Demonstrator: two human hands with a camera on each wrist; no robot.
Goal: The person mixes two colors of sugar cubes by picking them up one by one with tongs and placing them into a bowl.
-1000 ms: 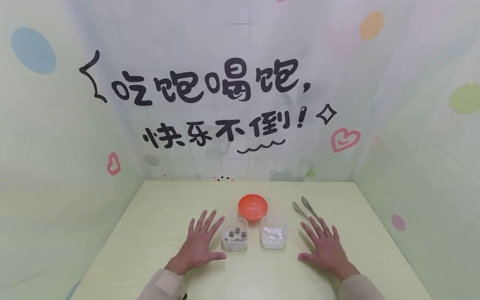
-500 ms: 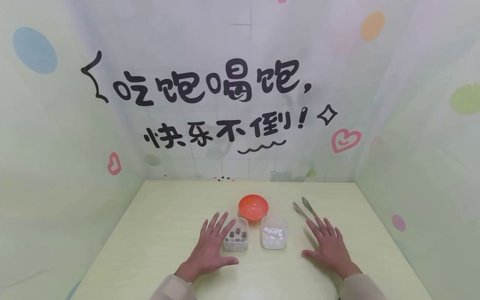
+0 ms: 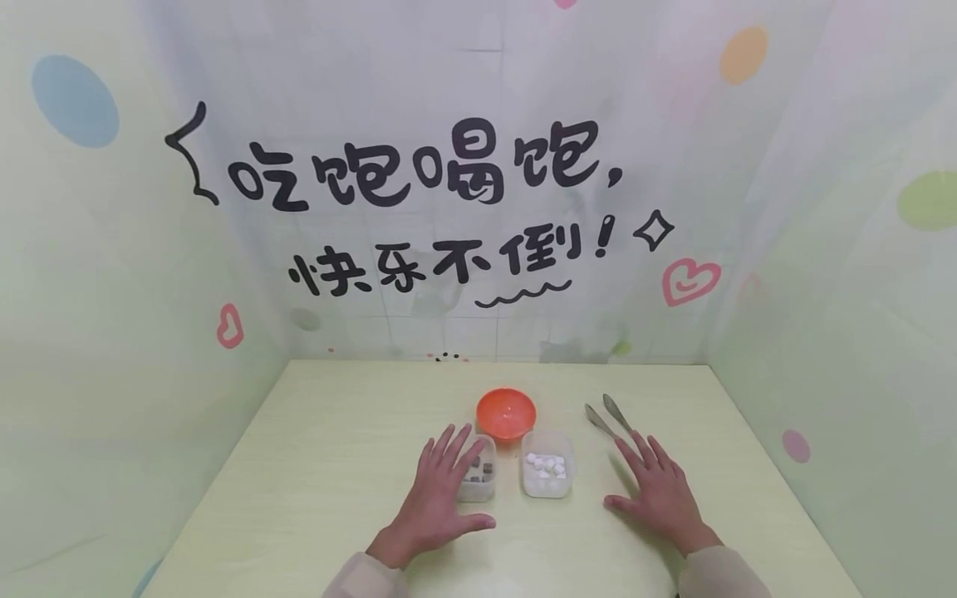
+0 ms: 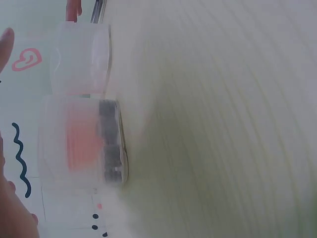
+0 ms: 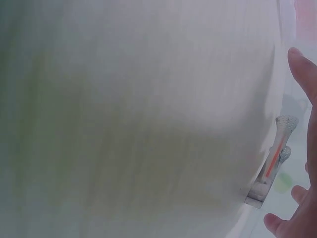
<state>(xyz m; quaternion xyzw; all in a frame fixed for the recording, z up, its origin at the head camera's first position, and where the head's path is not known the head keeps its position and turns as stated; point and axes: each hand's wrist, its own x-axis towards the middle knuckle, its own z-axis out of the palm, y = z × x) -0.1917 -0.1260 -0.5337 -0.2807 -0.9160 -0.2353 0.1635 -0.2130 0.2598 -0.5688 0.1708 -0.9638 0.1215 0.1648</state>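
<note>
My left hand [image 3: 437, 502] is spread open over the near left of the table, its fingers overlapping a clear plastic container [image 3: 478, 492] of small dark cubes in the head view. In the left wrist view those dark cubes [image 4: 112, 144] show through the container's wall. A second clear container [image 3: 547, 488] beside it holds several small white pieces [image 3: 548, 465]. My right hand [image 3: 661, 500] is spread too and holds nothing. Just beyond its fingertips lie metal tongs [image 3: 616, 412], partly hidden by the fingers; their two arms [image 5: 277, 146] show in the right wrist view.
An orange bowl [image 3: 506, 414] stands right behind the two containers. The pale table [image 3: 359, 407] is closed in by printed cloth walls [image 3: 478, 83] at the back and on both sides.
My left hand has moved right, from beside the dark-cube container to partly over it. My right hand has shifted slightly right. The containers, bowl and tongs stay in place.
</note>
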